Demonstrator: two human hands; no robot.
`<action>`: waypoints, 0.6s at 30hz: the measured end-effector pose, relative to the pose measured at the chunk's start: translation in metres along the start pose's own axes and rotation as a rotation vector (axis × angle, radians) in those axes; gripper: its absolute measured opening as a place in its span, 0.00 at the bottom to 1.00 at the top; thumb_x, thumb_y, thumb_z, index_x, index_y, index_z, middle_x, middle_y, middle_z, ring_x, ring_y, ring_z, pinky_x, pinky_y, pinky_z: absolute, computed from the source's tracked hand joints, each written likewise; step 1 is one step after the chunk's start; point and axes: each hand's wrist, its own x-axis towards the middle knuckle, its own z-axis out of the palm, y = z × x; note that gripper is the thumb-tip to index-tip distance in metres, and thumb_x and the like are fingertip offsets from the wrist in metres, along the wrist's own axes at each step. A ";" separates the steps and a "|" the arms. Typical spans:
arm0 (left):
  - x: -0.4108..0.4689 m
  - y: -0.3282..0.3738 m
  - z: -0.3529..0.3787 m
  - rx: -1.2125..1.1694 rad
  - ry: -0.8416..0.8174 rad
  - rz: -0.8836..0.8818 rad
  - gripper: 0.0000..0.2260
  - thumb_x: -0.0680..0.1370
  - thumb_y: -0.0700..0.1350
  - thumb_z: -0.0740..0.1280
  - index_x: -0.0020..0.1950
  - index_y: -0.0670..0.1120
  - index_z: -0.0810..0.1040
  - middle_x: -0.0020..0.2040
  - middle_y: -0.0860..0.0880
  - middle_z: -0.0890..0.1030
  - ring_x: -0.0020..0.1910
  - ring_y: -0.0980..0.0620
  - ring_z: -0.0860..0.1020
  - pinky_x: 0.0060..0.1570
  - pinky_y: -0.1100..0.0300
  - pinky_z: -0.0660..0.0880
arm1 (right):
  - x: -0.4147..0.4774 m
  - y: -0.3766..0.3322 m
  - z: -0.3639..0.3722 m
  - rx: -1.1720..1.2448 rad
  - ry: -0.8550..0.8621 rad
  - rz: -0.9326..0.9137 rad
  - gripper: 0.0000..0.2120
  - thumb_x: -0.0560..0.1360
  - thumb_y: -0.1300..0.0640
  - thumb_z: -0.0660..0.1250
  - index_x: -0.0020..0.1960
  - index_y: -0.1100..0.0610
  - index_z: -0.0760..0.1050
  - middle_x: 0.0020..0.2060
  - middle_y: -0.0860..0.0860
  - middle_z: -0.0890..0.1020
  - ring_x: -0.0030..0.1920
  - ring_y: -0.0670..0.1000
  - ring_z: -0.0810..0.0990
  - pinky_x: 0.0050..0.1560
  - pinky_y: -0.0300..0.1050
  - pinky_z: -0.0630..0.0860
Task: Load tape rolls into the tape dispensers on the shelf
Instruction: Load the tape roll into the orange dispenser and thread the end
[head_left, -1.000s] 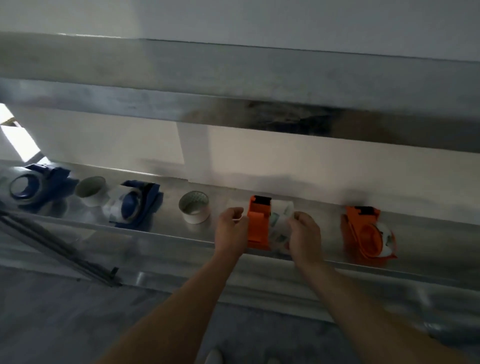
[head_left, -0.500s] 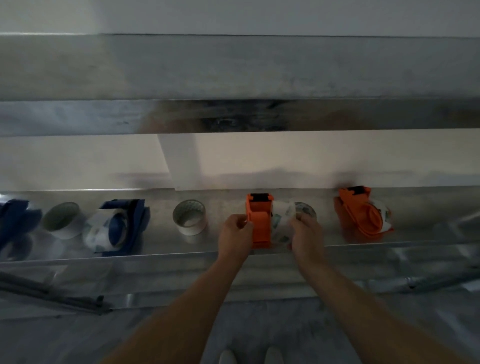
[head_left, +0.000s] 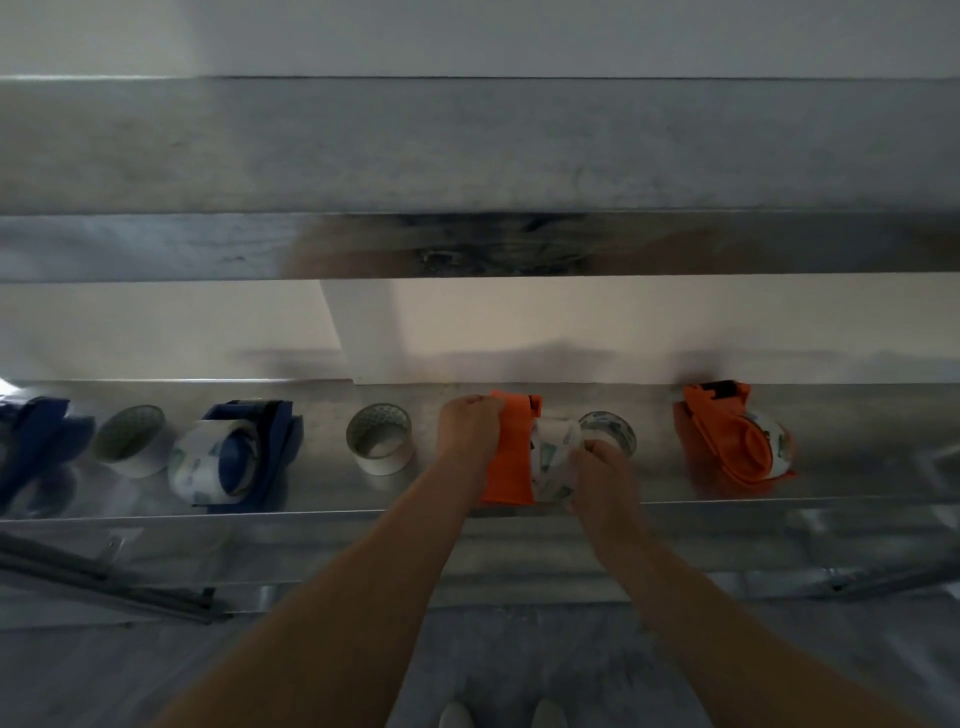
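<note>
Now, left hand (head_left: 470, 428): fingers curled round the orange dispenser (head_left: 511, 457), gripping its 9 o'clock side.
Right hand (head_left: 602, 470): fingers curled on the tape roll (head_left: 550, 457) against the dispenser's 3 o'clock face.
Dispenser position: on the metal shelf (head_left: 857, 441), near its front edge.
Spare roll (head_left: 610, 423): just beyond the right hand, 1 o'clock.
Second orange dispenser (head_left: 727, 436): well apart, 3 o'clock.

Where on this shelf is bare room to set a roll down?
Widest: shelf right of the far orange dispenser. A narrow gap lies between it and the right hand. Left of the left hand, rolls and blue dispensers crowd it.
</note>
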 end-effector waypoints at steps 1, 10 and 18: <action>0.002 0.000 0.000 -0.003 -0.001 -0.010 0.12 0.76 0.39 0.65 0.32 0.47 0.72 0.28 0.49 0.72 0.24 0.53 0.71 0.31 0.62 0.67 | 0.001 0.000 0.000 0.003 -0.005 0.007 0.11 0.75 0.63 0.60 0.34 0.56 0.72 0.33 0.52 0.77 0.36 0.52 0.75 0.33 0.45 0.69; 0.006 -0.002 0.000 -0.057 -0.002 -0.059 0.06 0.77 0.42 0.66 0.40 0.47 0.77 0.37 0.46 0.76 0.38 0.46 0.75 0.46 0.51 0.74 | 0.011 0.002 0.001 -0.056 -0.033 0.007 0.08 0.74 0.62 0.60 0.37 0.58 0.73 0.35 0.54 0.78 0.36 0.54 0.77 0.33 0.46 0.72; 0.007 -0.004 -0.002 -0.062 0.012 -0.059 0.07 0.75 0.43 0.66 0.37 0.48 0.75 0.37 0.47 0.75 0.40 0.46 0.75 0.47 0.50 0.73 | 0.013 0.003 0.003 -0.056 -0.034 0.026 0.08 0.72 0.58 0.59 0.40 0.60 0.76 0.41 0.61 0.82 0.39 0.57 0.79 0.37 0.51 0.73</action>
